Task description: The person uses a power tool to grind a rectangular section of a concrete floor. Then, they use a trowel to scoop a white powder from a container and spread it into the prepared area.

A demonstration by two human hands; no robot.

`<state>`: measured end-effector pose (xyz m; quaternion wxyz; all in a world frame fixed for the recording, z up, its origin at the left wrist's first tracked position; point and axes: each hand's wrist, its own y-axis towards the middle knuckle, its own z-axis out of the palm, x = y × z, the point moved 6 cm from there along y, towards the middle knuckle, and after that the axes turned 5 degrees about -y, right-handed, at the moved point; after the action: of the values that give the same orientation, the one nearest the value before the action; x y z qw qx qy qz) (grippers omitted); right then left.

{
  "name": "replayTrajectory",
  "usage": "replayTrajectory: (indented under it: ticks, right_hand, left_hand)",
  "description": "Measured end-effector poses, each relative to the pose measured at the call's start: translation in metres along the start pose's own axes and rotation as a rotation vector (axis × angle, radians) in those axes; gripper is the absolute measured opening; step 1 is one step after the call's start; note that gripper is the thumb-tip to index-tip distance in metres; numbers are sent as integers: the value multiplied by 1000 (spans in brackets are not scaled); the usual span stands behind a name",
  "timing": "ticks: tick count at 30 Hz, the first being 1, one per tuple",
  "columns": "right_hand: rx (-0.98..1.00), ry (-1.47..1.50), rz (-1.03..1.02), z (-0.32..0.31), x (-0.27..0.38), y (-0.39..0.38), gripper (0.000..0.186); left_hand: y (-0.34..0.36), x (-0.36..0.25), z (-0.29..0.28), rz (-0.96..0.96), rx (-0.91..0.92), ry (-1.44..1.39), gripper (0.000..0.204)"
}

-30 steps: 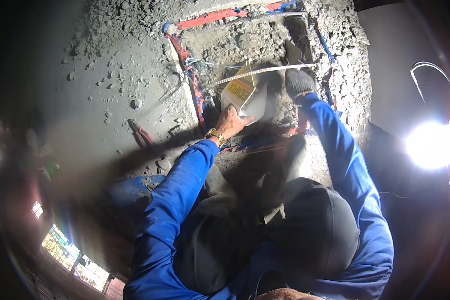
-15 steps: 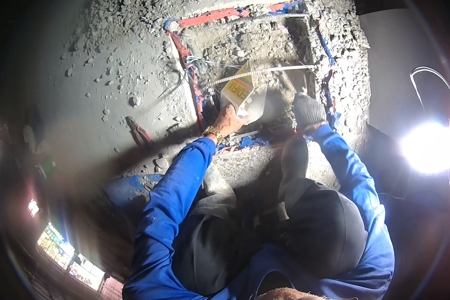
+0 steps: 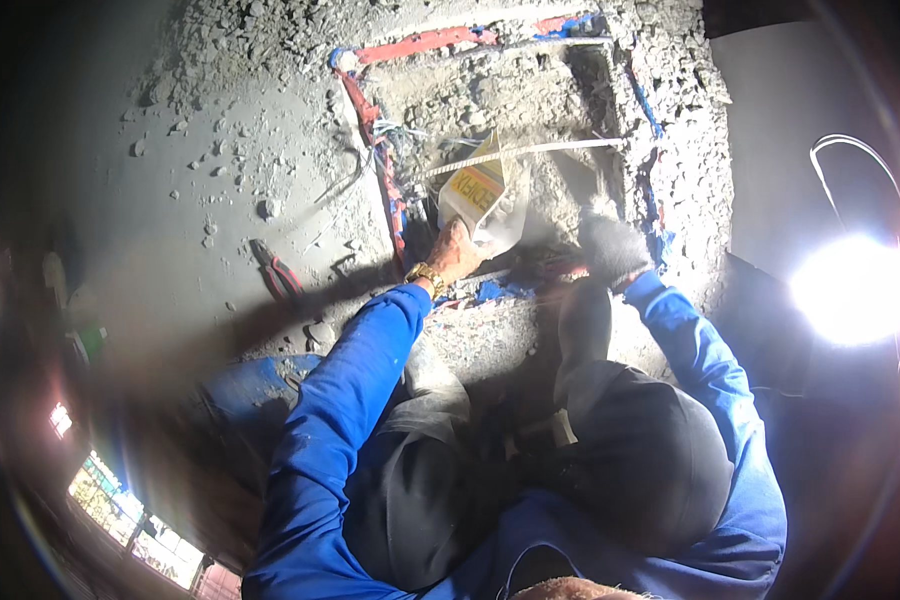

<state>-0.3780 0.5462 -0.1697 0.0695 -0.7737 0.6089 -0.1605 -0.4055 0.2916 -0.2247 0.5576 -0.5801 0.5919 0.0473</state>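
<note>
My bare left hand, with a gold watch at the wrist, grips the near end of a cut plastic container. The container is pale and partly see-through, with a yellow label. It rests tilted in a broken-out rectangular pit, partly under a ribbed steel bar. My right hand, in a grey knit glove, is closed near the pit's right near corner. It is somewhat blurred. Something pale sticks out beyond its fingers, but I cannot make out its kind. Rubble and dust lie between the hands.
Red-handled pliers lie on the grey slab left of the pit. Thin wires stick out at the pit's left edge, which has red and blue strips along it. A bright lamp shines at the right. Loose stones are scattered around.
My right gloved hand has shifted slightly toward me and is more blurred. The container stays in my left hand in nearly the same place. The whole view has shifted a little.
</note>
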Motion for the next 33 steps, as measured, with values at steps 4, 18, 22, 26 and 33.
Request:
replayTrajectory:
  ticks: [4,18,22,26,33]
  right_hand:
    - [142,52,202,-1,-26,49,21]
    - [261,56,-114,-37,23,-18,27]
    - [217,101,213,-51,-2,-46,29]
    - [122,261,132,-53,-13,-73,31]
    - [200,345,357,-48,-12,-92,33]
  left_hand:
    - [10,6,4,127,-29,-54,59]
    - [10,51,1,487,95,420,21]
    - [-28,16,-27,801,73,697,13]
    - [-37,31,-30,728,295,816,27]
    - [-87,-7,-65,400,389,482,39]
